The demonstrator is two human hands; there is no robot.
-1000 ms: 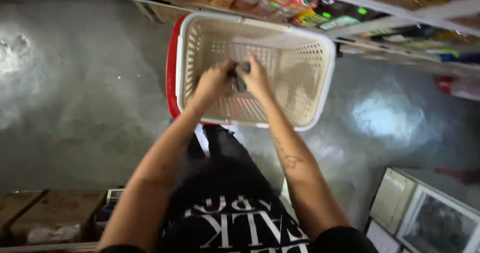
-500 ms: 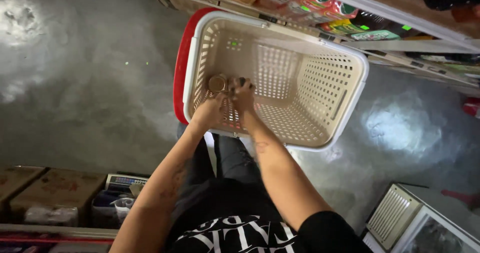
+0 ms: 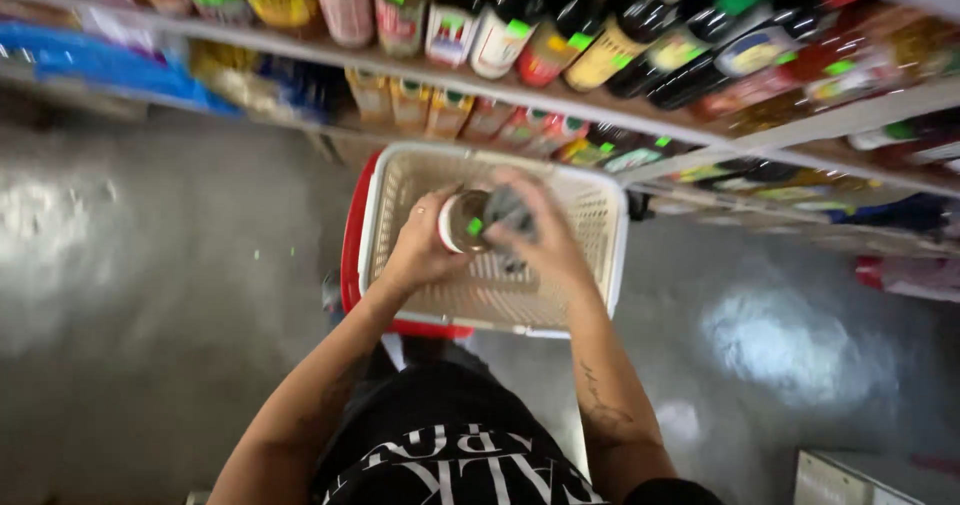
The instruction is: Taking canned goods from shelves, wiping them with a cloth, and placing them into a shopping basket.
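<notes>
Grey polished concrete floor (image 3: 150, 295) fills the lower and left parts of the head view, with bright patches of reflected light on it. Shelving (image 3: 700, 130) runs diagonally across the top of the view, from upper left to right edge, in at least two tiers.

Upper tier: a row of dark glass bottles (image 3: 620, 35) with coloured labels and small green tags, seen from above, packed side by side. Lower tier: smaller packaged goods (image 3: 420, 100) in orange and red, partly hidden under the upper shelf edge. Blue packaging (image 3: 90, 60) lies on the shelf at far left; it is blurred.

Shopping basket (image 3: 600, 265): cream perforated plastic with a red outer shell, standing on the floor directly below the shelf edge and in front of the person's legs. The visible inner walls and bottom show only the perforated grid.

Person: black shirt with white lettering, both forearms extended forward over the basket.

Left hand (image 3: 420, 250): fingers curled and closed around the side of a small jar (image 3: 465, 222), thumb toward the lid. Right hand (image 3: 545, 240): fingers bent together over a dark grey item, pressed against the jar from the right. What the grey item is cannot be determined; it is motion-blurred.

Jar: round, brown contents, pale rim, small green tag on top. It is held between both hands above the basket opening, near its far wall, not resting on the basket.
</notes>
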